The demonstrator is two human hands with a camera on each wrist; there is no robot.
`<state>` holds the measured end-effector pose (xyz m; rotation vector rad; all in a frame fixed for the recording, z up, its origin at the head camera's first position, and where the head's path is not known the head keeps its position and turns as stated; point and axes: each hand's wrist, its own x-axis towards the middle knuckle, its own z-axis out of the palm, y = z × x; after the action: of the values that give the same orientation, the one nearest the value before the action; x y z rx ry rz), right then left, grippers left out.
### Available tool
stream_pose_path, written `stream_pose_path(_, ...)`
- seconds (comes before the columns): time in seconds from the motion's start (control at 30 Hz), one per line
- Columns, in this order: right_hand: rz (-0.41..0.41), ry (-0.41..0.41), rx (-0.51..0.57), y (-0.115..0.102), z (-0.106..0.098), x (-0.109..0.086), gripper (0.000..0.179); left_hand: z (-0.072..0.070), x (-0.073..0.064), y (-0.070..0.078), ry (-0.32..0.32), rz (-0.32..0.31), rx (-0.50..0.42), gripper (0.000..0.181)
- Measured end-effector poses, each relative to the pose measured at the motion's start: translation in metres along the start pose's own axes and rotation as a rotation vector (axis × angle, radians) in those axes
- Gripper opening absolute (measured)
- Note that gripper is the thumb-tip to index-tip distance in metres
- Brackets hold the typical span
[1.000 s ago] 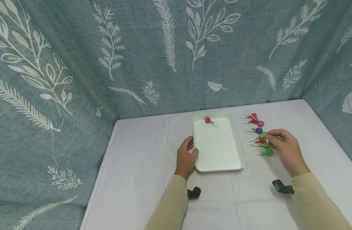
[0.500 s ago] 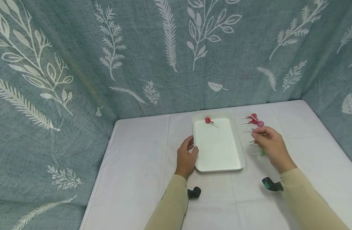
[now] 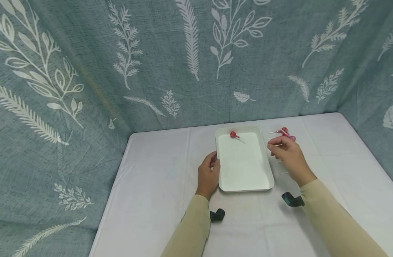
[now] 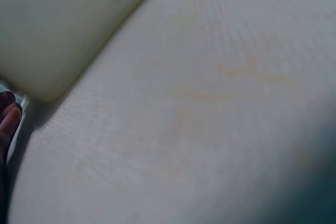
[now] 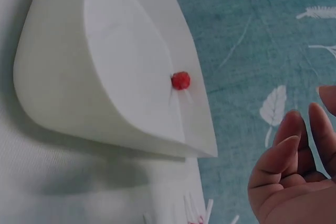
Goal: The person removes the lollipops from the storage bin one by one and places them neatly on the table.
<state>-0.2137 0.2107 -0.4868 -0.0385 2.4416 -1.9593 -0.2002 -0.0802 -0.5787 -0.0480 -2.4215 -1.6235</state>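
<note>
A white rectangular tray (image 3: 244, 167) lies on the table, with one red lollipop (image 3: 233, 135) near its far end. My left hand (image 3: 208, 176) holds the tray by its left rim; only its fingertips (image 4: 10, 121) show in the left wrist view. Between the tray and the row of lollipops, my right hand (image 3: 289, 157) hovers with loosely bent fingers. No candy shows in it in either view. Red and pink lollipops (image 3: 284, 130) lie beyond this hand. Under it, white sticks (image 3: 285, 173) poke out while the hand covers most of the row.
A white cloth (image 3: 158, 178) covers the table. A teal curtain (image 3: 151, 64) with white leaf prints hangs behind and at the sides. Dark wrist cameras (image 3: 217, 215) stick out from both sleeves.
My right hand has left the green lollipops and moved left toward the tray's right rim, covering much of the row. The left hand and the tray have stayed in place.
</note>
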Motion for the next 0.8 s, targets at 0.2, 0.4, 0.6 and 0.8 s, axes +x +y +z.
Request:
stream_pose_path(0.2,0.012,-0.020,-0.014,-0.002,0.008,0.006,0.035,0.000,0.000,-0.002,-0.006,0.004,0.011,0.040)
stream_pose_path(0.4,0.025,-0.031,-0.015,-0.003,0.014,0.011,0.035,0.001,0.000,-0.002,-0.003,0.005,0.007,0.040)
stream_pose_path(0.6,0.039,-0.064,-0.015,-0.006,0.018,0.014,0.036,0.001,0.000,-0.002,-0.003,0.001,0.015,0.040)
stream_pose_path(0.8,0.039,-0.078,-0.003,-0.010,0.022,0.021,0.038,0.001,0.000,0.000,-0.006,-0.018,0.030,0.044)
